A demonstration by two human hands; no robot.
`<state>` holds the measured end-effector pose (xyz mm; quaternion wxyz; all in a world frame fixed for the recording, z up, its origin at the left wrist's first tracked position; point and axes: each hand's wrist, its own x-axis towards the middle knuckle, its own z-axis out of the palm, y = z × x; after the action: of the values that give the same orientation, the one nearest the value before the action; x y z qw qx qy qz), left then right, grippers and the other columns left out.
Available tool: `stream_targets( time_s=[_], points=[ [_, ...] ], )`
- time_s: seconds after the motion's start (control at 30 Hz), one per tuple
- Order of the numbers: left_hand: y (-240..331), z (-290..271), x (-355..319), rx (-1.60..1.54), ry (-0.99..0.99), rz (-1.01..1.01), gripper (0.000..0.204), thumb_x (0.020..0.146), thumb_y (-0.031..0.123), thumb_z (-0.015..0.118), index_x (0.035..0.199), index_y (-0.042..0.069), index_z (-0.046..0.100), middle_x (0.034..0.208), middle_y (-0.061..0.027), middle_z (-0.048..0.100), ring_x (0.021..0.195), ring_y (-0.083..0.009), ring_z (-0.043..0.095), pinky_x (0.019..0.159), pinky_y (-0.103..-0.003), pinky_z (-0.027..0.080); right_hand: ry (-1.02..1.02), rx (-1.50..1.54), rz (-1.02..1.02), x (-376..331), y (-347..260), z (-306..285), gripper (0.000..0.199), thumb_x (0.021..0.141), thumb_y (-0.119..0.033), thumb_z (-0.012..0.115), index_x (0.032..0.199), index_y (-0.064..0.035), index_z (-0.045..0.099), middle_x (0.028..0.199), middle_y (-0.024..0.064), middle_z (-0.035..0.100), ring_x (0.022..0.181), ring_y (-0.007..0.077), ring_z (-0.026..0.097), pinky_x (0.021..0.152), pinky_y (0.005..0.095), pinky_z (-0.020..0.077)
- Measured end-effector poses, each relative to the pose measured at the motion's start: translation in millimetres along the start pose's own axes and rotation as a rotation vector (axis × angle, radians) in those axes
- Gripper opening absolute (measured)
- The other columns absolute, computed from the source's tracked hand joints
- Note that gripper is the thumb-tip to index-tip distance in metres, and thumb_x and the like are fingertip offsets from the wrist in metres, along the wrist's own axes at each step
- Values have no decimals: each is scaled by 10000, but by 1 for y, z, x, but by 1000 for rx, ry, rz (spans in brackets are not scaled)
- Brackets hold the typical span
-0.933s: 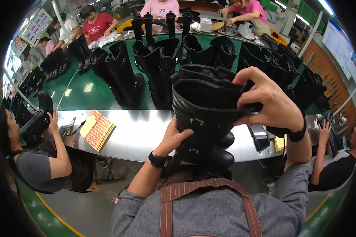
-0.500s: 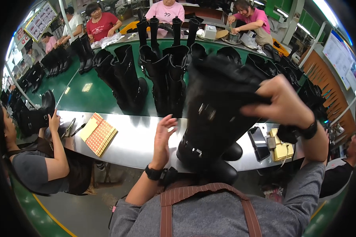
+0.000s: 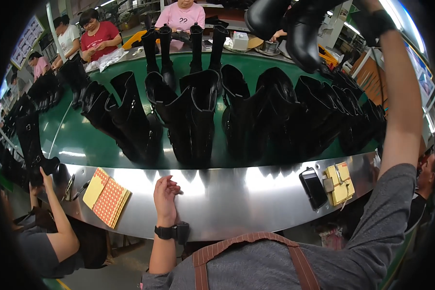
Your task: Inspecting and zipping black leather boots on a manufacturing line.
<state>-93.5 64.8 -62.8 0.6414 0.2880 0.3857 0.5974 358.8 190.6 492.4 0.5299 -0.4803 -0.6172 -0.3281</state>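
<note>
A pair of black leather boots hangs in the air at the upper right, with rounded toes toward me and the shafts cut off by the picture's top edge. My right arm reaches up beside them. Of my right hand only a part shows at the top edge; its fingers are out of sight, but the boots are lifted with it. My left hand is low over the metal table edge, its fingers loosely bent and nothing in them. Tall black buckled boots stand in a row on the green surface beyond.
A yellow and red patterned pad lies left on the metal strip, near some tools. To the right are a black phone and tied yellow cards. A co-worker at the left holds a boot; several others sit across.
My right hand has raised the boots from over the metal strip to the upper right. My left hand has moved left, away from them. The view has shifted.
</note>
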Motion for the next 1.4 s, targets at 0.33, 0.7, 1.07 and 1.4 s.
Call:
stream_targets(
  time_s=[0.33, 0.7, 1.07, 1.4],
  points=[
    [-1, -8, 10, -97, 48, -96, 209, 1019, 169, 518, 1145, 5, 554, 905, -106, 636, 842, -228, 629, 846, -402, 540, -404, -391, 50, -169, 150, 285, 589, 813, -598, 665, 833, -14, 740, 833, 237, 704, 837, 409, 700, 784, 478, 562],
    [-1, -6, 7, -120, 89, -113, 237, 1002, 188, 548, 1155, 7, 551, 907, -107, 635, 880, -222, 622, 864, -417, 531, -590, -436, 109, -244, 170, 348, 415, 820, -457, 724, 1013, -93, 775, 953, 197, 735, 918, 361, 716, 841, 450, 571],
    [0, -2, 7, -129, 94, -113, 227, 998, 176, 556, 1150, 8, 555, 896, -113, 636, 871, -232, 621, 851, -416, 535, -918, -421, 36, -245, 177, 353, 742, 803, -544, 731, 1352, -72, 567, 1233, 317, 603, 1174, 432, 591, 1019, 487, 470],
    [-8, -9, 10, -172, 8, -94, 220, 1008, 153, 519, 1169, 5, 543, 910, -113, 632, 875, -248, 616, 870, -415, 527, -882, 868, 272, -168, -37, 142, 262, 940, -266, 682, 986, -8, 684, 936, 52, 705, 919, 120, 666, 881, 293, 513]
  ],
)
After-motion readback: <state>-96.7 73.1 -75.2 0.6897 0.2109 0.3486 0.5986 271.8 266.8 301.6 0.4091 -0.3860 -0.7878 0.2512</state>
